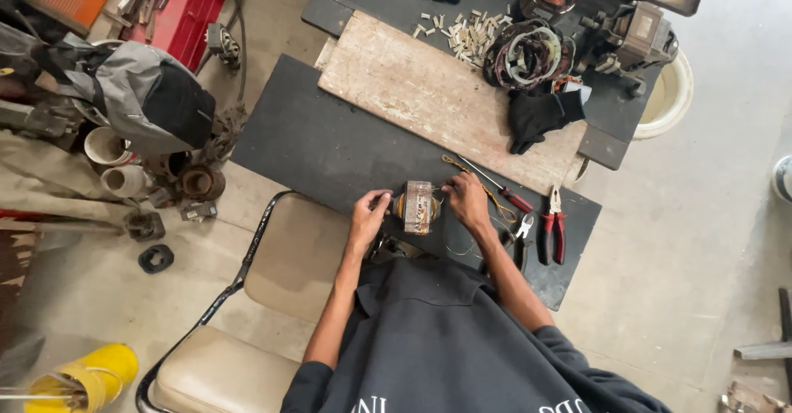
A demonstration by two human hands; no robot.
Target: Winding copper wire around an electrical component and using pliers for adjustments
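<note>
Two hands meet on one small motor stator (418,207), a block of steel laminations with copper windings showing at its ends, which sits at the near edge of the dark surface (322,145) just in front of our lap. Our left hand (369,212) is wrapped around its left end, fingers curled on it. Our right hand (467,200) presses against its right end, fingers pinched together at the winding; we cannot tell whether they hold a wire. Thin copper wire (462,168) trails from there across the surface. Just right lie a red-handled screwdriver (505,192), small cutters (521,233) and red-handled pliers (553,227). Farther off, a worn wooden board (429,91) carries a black glove (538,116) and a bigger wound stator (528,54).
</note>
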